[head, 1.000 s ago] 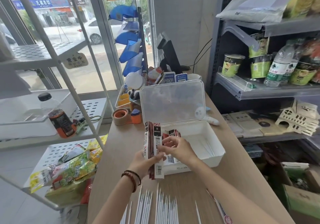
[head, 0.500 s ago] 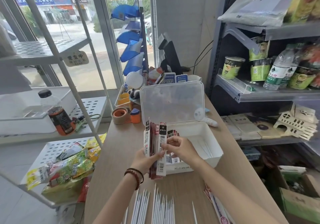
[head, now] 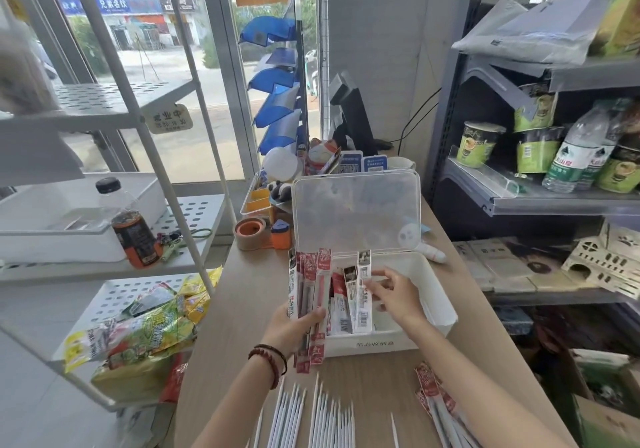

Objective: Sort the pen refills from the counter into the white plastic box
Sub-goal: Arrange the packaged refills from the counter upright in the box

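Both hands hold pen refill packs at the white box.
The left hand (head: 298, 323) grips a bundle of packaged refills (head: 313, 295) upright, just beside the white plastic box (head: 437, 304). The right hand (head: 394, 296) pinches a single pack (head: 363, 292) standing inside the box. Loose white refills (head: 311, 413) lie on the counter (head: 242, 309) below both wrists.

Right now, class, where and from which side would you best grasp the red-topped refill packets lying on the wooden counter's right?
Pinch the red-topped refill packets across their red header ends, coming from above on the side facing the white plastic box. They lie flat on the wooden counter, headers bunched together, so one grip there probably gathers them.
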`<state>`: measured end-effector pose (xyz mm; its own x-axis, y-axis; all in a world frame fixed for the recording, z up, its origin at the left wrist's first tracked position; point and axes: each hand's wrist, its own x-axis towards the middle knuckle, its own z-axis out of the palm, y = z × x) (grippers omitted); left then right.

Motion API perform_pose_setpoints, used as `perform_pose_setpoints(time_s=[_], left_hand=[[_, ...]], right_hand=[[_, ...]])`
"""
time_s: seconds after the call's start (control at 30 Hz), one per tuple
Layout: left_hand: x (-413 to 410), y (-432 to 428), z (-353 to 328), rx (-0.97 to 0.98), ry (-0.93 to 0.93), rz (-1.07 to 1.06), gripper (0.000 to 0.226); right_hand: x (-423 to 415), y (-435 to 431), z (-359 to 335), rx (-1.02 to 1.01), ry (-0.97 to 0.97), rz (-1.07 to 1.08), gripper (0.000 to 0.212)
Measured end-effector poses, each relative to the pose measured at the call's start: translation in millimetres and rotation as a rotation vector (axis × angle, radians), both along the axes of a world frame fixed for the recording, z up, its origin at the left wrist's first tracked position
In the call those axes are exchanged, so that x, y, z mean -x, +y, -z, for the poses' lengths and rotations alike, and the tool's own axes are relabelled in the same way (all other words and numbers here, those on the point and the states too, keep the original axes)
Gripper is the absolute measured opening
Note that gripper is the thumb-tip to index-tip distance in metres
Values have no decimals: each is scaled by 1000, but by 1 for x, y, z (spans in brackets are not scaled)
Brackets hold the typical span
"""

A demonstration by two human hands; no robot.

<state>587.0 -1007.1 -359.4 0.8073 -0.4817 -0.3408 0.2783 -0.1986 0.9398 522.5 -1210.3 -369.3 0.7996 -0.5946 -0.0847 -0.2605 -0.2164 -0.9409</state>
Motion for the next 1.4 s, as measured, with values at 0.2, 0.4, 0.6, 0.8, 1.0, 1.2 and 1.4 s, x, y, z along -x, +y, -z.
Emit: perform_pose_setpoints(time_s=[0.2, 0.4, 0.6, 0.8, 1.0, 1.2, 1.4], left_hand=[[3, 1, 10, -29, -58, -9, 17], [3, 2, 16, -34, -77, -23, 24], [2, 3, 17, -48, -92, -16, 21], [0, 2, 15, -40, -16, -36, 29], [3, -2, 7, -32, -79, 2, 27], [5, -8, -12, -38, -101, 104, 38], [5, 12, -12, 50, 2, 31, 47]], right_hand=[[1, -6, 16, 28, 38, 27, 25], [-7, -2, 25, 224, 92, -42, 10], [-6, 0, 28, 381, 201, -121, 44], [-6, 2, 24, 304, 63, -16, 35], [7, 29, -1, 189, -24, -235, 26], [-3, 44, -16, -9, -2, -250, 21], [-7, 43, -23, -212, -87, -125, 9]])
